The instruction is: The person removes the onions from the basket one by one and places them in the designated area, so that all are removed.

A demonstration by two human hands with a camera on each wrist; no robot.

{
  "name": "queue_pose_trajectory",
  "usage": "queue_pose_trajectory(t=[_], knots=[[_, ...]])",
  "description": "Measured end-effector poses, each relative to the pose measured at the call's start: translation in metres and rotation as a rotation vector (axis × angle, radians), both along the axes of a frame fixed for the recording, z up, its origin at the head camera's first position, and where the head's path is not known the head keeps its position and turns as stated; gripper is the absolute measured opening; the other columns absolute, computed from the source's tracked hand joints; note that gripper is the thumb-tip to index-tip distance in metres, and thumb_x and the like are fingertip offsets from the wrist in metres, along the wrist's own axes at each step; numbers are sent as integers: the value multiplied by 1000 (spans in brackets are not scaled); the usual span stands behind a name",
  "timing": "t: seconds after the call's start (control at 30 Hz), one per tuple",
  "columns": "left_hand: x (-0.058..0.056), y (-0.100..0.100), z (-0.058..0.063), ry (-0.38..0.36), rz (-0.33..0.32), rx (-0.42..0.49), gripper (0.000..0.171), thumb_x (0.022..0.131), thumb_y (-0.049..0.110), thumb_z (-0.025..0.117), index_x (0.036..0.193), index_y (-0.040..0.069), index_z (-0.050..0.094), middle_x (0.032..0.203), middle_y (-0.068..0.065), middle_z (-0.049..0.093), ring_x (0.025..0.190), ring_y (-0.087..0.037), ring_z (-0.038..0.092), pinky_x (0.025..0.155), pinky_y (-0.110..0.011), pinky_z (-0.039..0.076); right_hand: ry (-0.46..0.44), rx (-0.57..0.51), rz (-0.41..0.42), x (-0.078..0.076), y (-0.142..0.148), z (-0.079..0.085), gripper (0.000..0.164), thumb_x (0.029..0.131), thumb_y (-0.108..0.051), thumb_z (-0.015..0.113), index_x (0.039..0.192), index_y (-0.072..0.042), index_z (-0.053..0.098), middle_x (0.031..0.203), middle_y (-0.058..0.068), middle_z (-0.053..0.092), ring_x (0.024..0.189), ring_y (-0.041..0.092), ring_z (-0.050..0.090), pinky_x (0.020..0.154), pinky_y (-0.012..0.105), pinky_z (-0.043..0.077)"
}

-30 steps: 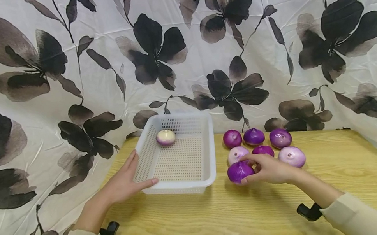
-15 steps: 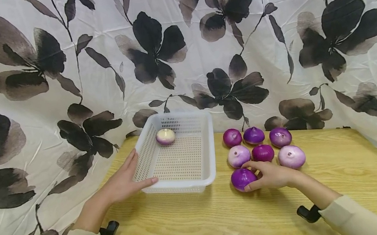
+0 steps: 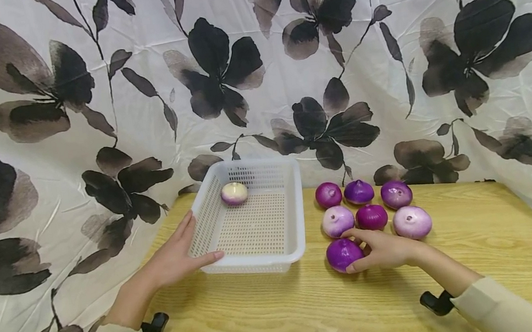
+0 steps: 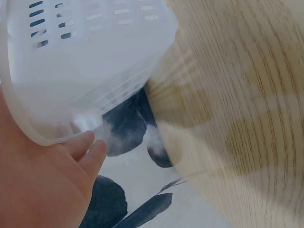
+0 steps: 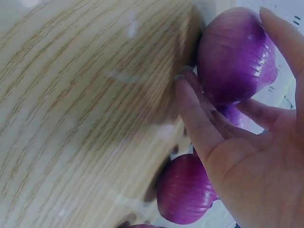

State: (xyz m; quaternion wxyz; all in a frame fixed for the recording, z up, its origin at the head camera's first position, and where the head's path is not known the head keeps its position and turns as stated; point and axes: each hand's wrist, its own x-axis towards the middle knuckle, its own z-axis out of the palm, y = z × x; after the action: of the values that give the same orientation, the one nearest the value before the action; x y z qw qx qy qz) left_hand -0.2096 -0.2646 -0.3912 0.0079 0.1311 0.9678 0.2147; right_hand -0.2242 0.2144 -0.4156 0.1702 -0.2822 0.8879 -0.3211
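My left hand [image 3: 172, 258] rests against the near left corner of a white plastic basket [image 3: 297, 206], thumb along the front rim and fingers along the left side. In the left wrist view, fingertips [image 4: 95, 154] touch beneath the rim. One pale onion [image 3: 234, 193] lies inside, at the back left. My right hand [image 3: 386, 248] holds a purple onion [image 3: 343, 256] on the table, between thumb and fingers. The right wrist view shows that purple onion [image 5: 235, 57] with the fingers around it; part of its underside is hidden. Close behind sit a pale onion [image 3: 337, 221] and a magenta onion [image 3: 371, 217].
Farther back on the wooden table [image 3: 255, 322] lie more onions: a magenta one [image 3: 328, 195], two purple ones [image 3: 359, 191], and a pale one [image 3: 412, 222] at the right. A floral cloth [image 3: 234, 70] hangs behind and beside the table.
My right hand has drawn the purple onion slightly nearer and to the right, apart from the pale onion behind it; both then stay nearly still. The left hand and basket have not moved.
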Motion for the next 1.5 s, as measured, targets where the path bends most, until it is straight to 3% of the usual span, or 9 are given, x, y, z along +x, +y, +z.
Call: queue_pose_trajectory(t=[0.27, 0.77, 1.2, 1.5], knots=[[0, 0, 1, 1, 1, -6, 124, 87, 75, 62, 161, -6, 6, 170, -22, -3, 152, -51, 15, 118, -67, 23, -41, -26, 5, 3, 2, 3, 71, 90, -37, 79, 146, -6, 49, 125, 14, 60, 107, 25, 63, 93, 43, 52], [0, 1, -2, -2, 0, 2, 125, 86, 75, 63, 161, -5, 4, 170, -22, -3, 152, -50, 14, 118, -67, 23, -70, -52, -2, 10, 13, 13, 68, 89, -32, 80, 145, -7, 49, 119, 16, 59, 100, 24, 69, 82, 31, 57], [-1, 0, -1, 2, 0, -5, 124, 86, 75, 62, 161, -5, 5, 170, -22, -2, 152, -51, 15, 117, -68, 23, -1, -40, -12, 10, 26, 30, 70, 91, -33, 79, 144, 2, 50, 134, 30, 58, 101, 22, 68, 81, 30, 57], [0, 1, 0, 10, -3, -6, 123, 87, 75, 62, 162, -5, 5, 171, -21, -3, 151, -52, 16, 117, -68, 23, 94, -47, 2, 4, 31, 43, 61, 91, -27, 79, 138, 3, 55, 125, 20, 65, 98, 18, 68, 86, 35, 58]])
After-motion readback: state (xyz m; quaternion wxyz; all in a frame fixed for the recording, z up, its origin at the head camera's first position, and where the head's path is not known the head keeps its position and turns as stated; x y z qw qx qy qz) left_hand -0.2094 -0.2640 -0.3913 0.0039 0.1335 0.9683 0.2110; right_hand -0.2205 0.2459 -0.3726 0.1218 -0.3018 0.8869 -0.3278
